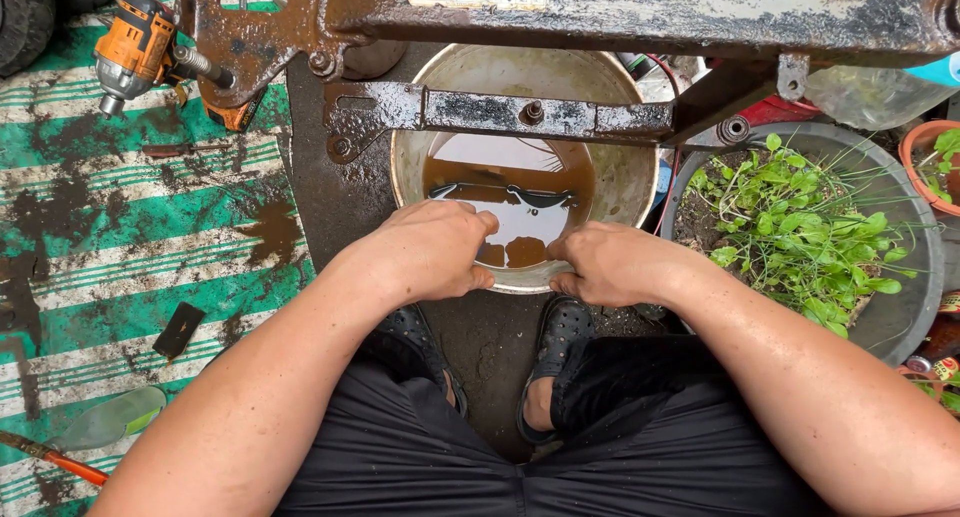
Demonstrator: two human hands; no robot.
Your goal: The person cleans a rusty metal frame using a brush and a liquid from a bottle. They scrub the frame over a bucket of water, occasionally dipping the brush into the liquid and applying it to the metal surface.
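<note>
A round pale bucket (pixel 612 95) holding brown murky liquid (pixel 520 202) sits on the ground in front of me, under a rusty, oily metal frame (pixel 620 17). My left hand (pixel 432 249) grips the bucket's near rim on the left, fingers curled over it. On the right of that rim, my right hand (pixel 603 264) is closed the same way. A dark curved strip (pixel 505 191) floats in the liquid. My feet in black sandals (pixel 560 329) are just below the bucket.
An orange cordless impact driver (pixel 135 49) lies at the upper left on a green-and-white striped mat (pixel 120 237) stained with oil. A grey tub of green plants (pixel 800 227) stands to the right. A small dark flat piece (pixel 179 329) lies on the mat.
</note>
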